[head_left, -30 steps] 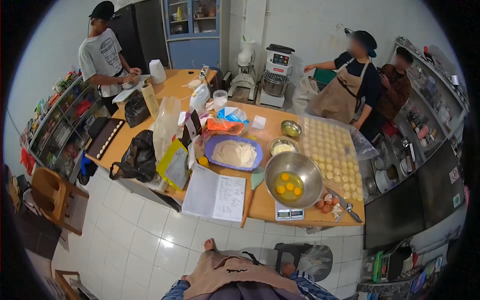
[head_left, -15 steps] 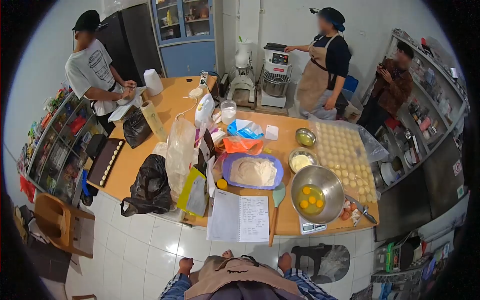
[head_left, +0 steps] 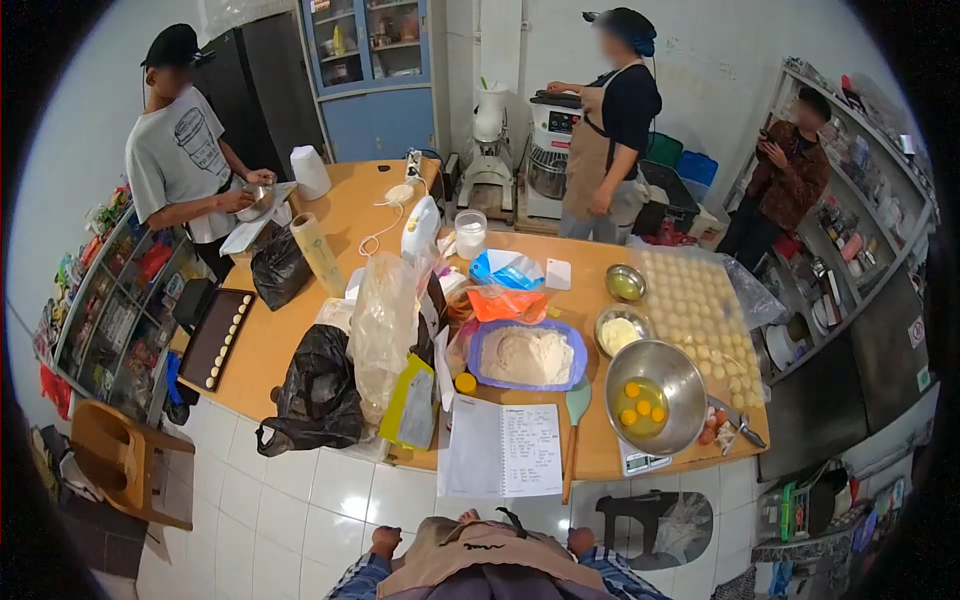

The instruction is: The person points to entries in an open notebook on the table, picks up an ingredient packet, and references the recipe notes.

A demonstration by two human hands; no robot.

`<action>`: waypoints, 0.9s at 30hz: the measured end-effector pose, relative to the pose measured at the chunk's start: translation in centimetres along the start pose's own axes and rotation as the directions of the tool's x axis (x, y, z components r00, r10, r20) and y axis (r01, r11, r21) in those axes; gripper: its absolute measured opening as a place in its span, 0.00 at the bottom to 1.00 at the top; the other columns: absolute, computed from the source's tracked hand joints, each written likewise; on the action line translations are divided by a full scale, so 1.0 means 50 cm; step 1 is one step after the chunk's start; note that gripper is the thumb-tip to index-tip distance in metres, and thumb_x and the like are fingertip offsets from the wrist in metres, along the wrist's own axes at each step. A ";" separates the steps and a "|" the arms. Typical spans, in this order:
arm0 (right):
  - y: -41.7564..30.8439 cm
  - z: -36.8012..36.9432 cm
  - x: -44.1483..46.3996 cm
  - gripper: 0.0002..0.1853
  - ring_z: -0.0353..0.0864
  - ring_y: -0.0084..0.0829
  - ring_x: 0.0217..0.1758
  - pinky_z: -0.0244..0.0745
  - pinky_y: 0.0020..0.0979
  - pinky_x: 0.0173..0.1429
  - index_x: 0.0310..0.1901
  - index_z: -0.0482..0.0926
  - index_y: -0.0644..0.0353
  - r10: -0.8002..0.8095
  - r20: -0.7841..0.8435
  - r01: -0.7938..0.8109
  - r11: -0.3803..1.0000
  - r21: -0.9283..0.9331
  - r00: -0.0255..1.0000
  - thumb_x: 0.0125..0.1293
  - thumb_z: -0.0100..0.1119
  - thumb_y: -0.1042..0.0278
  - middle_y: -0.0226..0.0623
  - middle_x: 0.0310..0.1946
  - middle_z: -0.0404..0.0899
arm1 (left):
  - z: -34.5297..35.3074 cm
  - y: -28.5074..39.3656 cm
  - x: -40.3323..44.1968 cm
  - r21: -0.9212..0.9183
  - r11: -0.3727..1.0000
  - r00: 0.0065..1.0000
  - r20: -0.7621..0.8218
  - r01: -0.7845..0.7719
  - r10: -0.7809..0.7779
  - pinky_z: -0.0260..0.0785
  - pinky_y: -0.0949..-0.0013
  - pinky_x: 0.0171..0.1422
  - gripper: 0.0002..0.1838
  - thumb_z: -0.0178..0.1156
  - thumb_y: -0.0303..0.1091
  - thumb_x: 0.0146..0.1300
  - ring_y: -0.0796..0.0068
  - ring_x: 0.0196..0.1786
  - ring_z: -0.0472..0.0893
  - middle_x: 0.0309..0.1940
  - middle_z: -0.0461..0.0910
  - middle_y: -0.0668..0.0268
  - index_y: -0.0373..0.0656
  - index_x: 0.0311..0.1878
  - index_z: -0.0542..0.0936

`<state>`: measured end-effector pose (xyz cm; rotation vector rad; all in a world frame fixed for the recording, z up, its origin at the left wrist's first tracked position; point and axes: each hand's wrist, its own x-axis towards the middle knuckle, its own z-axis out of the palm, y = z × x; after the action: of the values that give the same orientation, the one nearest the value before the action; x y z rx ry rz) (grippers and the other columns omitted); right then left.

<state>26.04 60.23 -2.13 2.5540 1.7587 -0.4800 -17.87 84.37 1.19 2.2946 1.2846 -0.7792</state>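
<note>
My left hand hangs low at my side, fingers curled in, with nothing visible in it. On the other side of my apron, my right hand is also curled and shows nothing held. Both are apart from the table. Nearest them, an open spiral notebook with handwriting overhangs the table edge. Beside it lies a spatula with a green head and wooden handle. A large steel bowl with several egg yolks stands on a kitchen scale.
A purple tub of flour, a small bowl with a pale yellow mass, eggshells and many dough balls cover the right. Bags crowd the left. Co-workers stand around; one holds a metal bowl. A black stool is below the table.
My view has shifted slightly left, so the table things sit farther right. The aproned co-worker by the mixer has moved left and turned. My hands remain low beside me.
</note>
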 end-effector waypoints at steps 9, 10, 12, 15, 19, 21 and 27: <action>0.010 0.048 0.030 0.10 0.75 0.41 0.21 0.70 0.39 0.27 0.18 0.79 0.58 0.226 0.192 -0.258 0.952 0.162 0.955 0.40 0.60 0.59 0.41 0.17 0.75 | 0.026 -0.020 0.016 0.003 0.993 0.992 -0.039 -0.117 0.117 0.71 0.59 0.41 0.12 0.59 0.44 0.49 0.60 0.41 0.78 0.33 0.79 0.61 0.49 0.35 0.77; 0.016 0.082 0.031 0.10 0.74 0.41 0.20 0.70 0.39 0.26 0.16 0.79 0.58 0.261 0.153 -0.287 0.939 0.189 0.953 0.39 0.61 0.60 0.41 0.16 0.75 | 0.050 -0.035 0.019 0.009 0.987 0.986 -0.055 -0.160 0.160 0.71 0.59 0.42 0.12 0.59 0.43 0.49 0.60 0.41 0.78 0.34 0.79 0.61 0.49 0.35 0.77; 0.024 0.119 0.030 0.10 0.73 0.41 0.19 0.69 0.39 0.26 0.15 0.78 0.58 0.174 0.143 -0.183 0.982 0.052 0.974 0.39 0.61 0.60 0.39 0.14 0.74 | 0.065 -0.041 0.016 -0.033 0.993 0.993 -0.030 -0.116 0.115 0.71 0.58 0.42 0.12 0.59 0.42 0.48 0.59 0.42 0.78 0.34 0.79 0.60 0.50 0.36 0.78; 0.026 0.103 0.008 0.11 0.71 0.41 0.17 0.67 0.39 0.23 0.12 0.76 0.56 -0.286 -0.143 0.296 0.954 0.054 0.947 0.39 0.60 0.59 0.37 0.12 0.72 | 0.055 -0.037 0.023 -0.114 0.993 0.998 0.042 0.041 -0.036 0.71 0.57 0.43 0.12 0.58 0.39 0.48 0.57 0.42 0.77 0.35 0.79 0.59 0.50 0.37 0.78; 0.013 0.084 0.011 0.09 0.73 0.39 0.21 0.69 0.39 0.26 0.17 0.77 0.54 -0.413 0.121 0.418 0.909 -0.011 0.902 0.41 0.58 0.59 0.36 0.16 0.74 | 0.035 -0.045 0.025 -0.091 0.995 0.999 -0.030 -0.042 0.039 0.71 0.57 0.44 0.12 0.54 0.38 0.49 0.55 0.41 0.77 0.36 0.78 0.57 0.50 0.38 0.78; 0.008 0.075 0.017 0.08 0.74 0.38 0.22 0.70 0.39 0.27 0.18 0.78 0.53 -0.401 0.169 0.411 0.911 -0.029 0.900 0.41 0.57 0.58 0.35 0.17 0.75 | 0.020 -0.045 0.034 -0.068 0.994 0.996 -0.031 -0.081 0.079 0.71 0.57 0.44 0.13 0.53 0.39 0.50 0.55 0.41 0.77 0.37 0.78 0.57 0.50 0.39 0.78; 0.019 0.066 0.035 0.08 0.77 0.34 0.26 0.72 0.37 0.30 0.21 0.79 0.50 -0.386 0.190 0.410 0.906 -0.105 0.903 0.42 0.56 0.57 0.31 0.20 0.77 | -0.017 -0.025 0.046 -0.478 0.830 0.957 0.149 0.289 -0.247 0.70 0.60 0.40 0.16 0.50 0.46 0.53 0.59 0.35 0.79 0.28 0.80 0.59 0.45 0.29 0.80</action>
<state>26.64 60.91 -5.87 1.9932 2.1672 -0.5294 -17.72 86.95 0.31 1.6790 1.5763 -0.5356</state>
